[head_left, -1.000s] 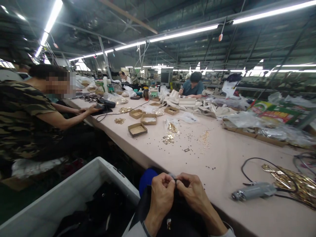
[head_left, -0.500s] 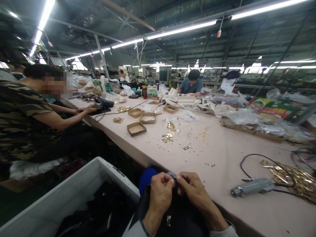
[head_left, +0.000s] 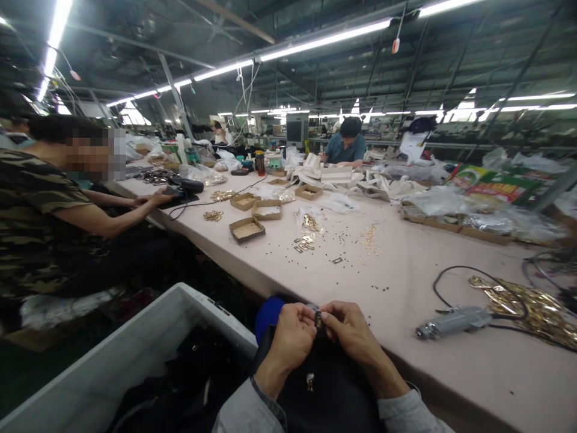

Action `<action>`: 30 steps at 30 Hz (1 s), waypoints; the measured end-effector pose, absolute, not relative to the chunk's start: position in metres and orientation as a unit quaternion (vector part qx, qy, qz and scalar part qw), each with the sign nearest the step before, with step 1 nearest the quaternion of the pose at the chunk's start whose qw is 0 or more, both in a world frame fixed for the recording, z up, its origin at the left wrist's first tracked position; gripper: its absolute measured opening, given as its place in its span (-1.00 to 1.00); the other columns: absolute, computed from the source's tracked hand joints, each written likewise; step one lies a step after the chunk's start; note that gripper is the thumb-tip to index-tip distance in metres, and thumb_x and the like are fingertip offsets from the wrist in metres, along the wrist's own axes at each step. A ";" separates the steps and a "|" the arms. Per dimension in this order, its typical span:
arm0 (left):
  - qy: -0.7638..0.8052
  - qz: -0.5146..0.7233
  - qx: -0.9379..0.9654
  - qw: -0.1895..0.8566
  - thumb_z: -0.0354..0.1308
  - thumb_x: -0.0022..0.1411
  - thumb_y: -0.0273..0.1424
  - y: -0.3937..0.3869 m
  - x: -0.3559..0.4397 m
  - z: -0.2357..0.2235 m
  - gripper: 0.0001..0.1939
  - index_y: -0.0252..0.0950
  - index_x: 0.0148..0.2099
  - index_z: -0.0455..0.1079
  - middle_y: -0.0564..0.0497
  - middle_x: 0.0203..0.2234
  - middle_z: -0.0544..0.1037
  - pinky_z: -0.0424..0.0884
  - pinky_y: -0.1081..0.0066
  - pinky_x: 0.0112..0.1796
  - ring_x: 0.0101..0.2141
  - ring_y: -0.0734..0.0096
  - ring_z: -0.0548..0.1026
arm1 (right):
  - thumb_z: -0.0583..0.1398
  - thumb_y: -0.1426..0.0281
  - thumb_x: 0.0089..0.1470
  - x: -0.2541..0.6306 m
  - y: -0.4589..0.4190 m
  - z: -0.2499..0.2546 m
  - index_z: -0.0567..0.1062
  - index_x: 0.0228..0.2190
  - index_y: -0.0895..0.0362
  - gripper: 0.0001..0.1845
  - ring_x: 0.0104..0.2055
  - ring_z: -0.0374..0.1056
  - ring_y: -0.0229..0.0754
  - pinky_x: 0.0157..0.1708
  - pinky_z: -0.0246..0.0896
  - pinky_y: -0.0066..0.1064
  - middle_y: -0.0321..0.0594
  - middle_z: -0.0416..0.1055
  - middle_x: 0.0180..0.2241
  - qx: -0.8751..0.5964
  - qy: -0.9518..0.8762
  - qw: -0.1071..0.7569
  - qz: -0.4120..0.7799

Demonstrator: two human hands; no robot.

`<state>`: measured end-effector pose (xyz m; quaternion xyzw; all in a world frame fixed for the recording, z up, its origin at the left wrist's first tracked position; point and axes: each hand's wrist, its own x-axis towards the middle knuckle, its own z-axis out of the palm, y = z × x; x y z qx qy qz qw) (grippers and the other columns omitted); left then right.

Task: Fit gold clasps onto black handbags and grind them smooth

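Close together at the table's near edge, my left hand [head_left: 295, 334] and my right hand [head_left: 349, 331] pinch a small dark strap piece [head_left: 319, 322] between them. A bit of gold metal shows on that piece. Fingers of both hands are closed on it, and parts of it are hidden behind them. Below the hands lies a black bag-like item [head_left: 329, 385] on my lap, with a small shiny metal fitting [head_left: 310, 381] on it. A blue rounded thing [head_left: 269, 319] sits just left of my left hand.
A grey power screwdriver [head_left: 455, 322] with a cable lies at right beside a pile of gold hardware [head_left: 532, 307]. Small cardboard trays [head_left: 247, 230] and loose gold frames [head_left: 304, 243] are on the table [head_left: 419, 282]. A white bin [head_left: 180, 294] holds black pieces. A co-worker [head_left: 54, 204] sits at left.
The view has shifted slightly, so the table things appear higher and a little left. Between my fingers the dark piece has turned, and its gold part now shows.
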<state>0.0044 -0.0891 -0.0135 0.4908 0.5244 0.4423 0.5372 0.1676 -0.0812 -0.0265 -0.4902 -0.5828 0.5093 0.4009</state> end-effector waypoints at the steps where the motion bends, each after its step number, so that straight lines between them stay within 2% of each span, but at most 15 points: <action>1: 0.530 0.443 0.486 0.536 0.13 -0.14 -0.66 -0.088 0.005 -0.014 -0.80 -0.39 -0.41 0.49 0.01 -0.62 0.55 0.24 0.55 -0.54 -0.60 0.49 0.43 | 0.24 0.18 0.16 0.167 -0.081 -0.027 0.59 -0.33 0.23 -0.66 -0.61 0.19 -0.30 -0.57 -0.01 -0.46 -0.32 0.37 -0.64 -0.494 -0.584 0.400 0.504; 3: 0.544 0.446 0.467 0.536 0.12 -0.15 -0.66 -0.087 0.006 -0.017 -0.81 -0.37 -0.43 0.47 0.03 -0.64 0.54 0.23 0.55 -0.55 -0.61 0.49 0.43 | 0.23 0.19 0.17 0.168 -0.081 -0.026 0.58 -0.33 0.22 -0.68 -0.60 0.20 -0.29 -0.57 0.01 -0.46 -0.32 0.37 -0.63 -0.503 -0.591 0.392 0.494; 5: 0.556 0.453 0.445 0.537 0.14 -0.17 -0.67 -0.085 0.006 -0.019 -0.80 -0.36 -0.43 0.47 0.04 -0.64 0.55 0.24 0.54 -0.55 -0.61 0.48 0.44 | 0.23 0.23 0.17 0.169 -0.082 -0.025 0.58 -0.30 0.20 -0.73 -0.53 0.29 -0.26 -0.51 0.12 -0.45 -0.29 0.43 -0.56 -0.492 -0.604 0.387 0.493; 8: 0.561 0.465 0.431 0.532 0.16 -0.19 -0.69 -0.083 0.006 -0.021 -0.76 -0.36 -0.41 0.46 0.04 -0.63 0.55 0.26 0.54 -0.53 -0.59 0.48 0.45 | 0.27 0.33 0.10 0.171 -0.083 -0.023 0.57 -0.25 0.18 -0.80 -0.32 0.43 -0.16 -0.29 0.30 -0.38 -0.20 0.53 -0.38 -0.463 -0.624 0.393 0.490; 10: 0.564 0.467 0.430 0.528 0.15 -0.20 -0.70 -0.083 0.006 -0.020 -0.75 -0.36 -0.41 0.46 0.05 -0.64 0.54 0.25 0.54 -0.54 -0.60 0.49 0.43 | 0.28 0.37 0.07 0.172 -0.084 -0.022 0.57 -0.24 0.18 -0.81 -0.24 0.45 -0.11 -0.20 0.32 -0.34 -0.17 0.55 -0.32 -0.464 -0.630 0.395 0.481; 18: 0.594 0.457 0.423 0.509 0.15 -0.18 -0.74 -0.081 0.008 -0.025 -0.71 -0.36 -0.36 0.44 0.07 -0.64 0.54 0.24 0.54 -0.56 -0.62 0.47 0.44 | 0.23 0.47 -0.02 0.169 -0.084 -0.030 0.54 -0.23 0.20 -0.75 -0.29 0.41 -0.16 -0.26 0.29 -0.36 -0.20 0.52 -0.33 -0.465 -0.623 0.388 0.494; 26: 0.604 0.456 0.420 0.501 0.15 -0.20 -0.77 -0.081 0.009 -0.034 -0.69 -0.35 -0.38 0.44 0.08 -0.66 0.52 0.19 0.55 -0.58 -0.64 0.51 0.39 | 0.23 0.45 -0.03 0.162 -0.088 -0.032 0.52 -0.31 0.20 -0.83 -0.39 0.31 -0.24 -0.37 0.20 -0.40 -0.26 0.45 -0.41 -0.495 -0.615 0.387 0.476; 30: 0.601 0.466 0.404 0.508 0.17 -0.21 -0.77 -0.080 0.009 -0.035 -0.71 -0.35 -0.40 0.43 0.10 -0.68 0.49 0.16 0.55 -0.60 -0.65 0.53 0.35 | 0.26 0.42 -0.02 0.159 -0.087 -0.032 0.52 -0.32 0.21 -0.83 -0.39 0.31 -0.23 -0.36 0.21 -0.40 -0.25 0.45 -0.40 -0.503 -0.601 0.391 0.482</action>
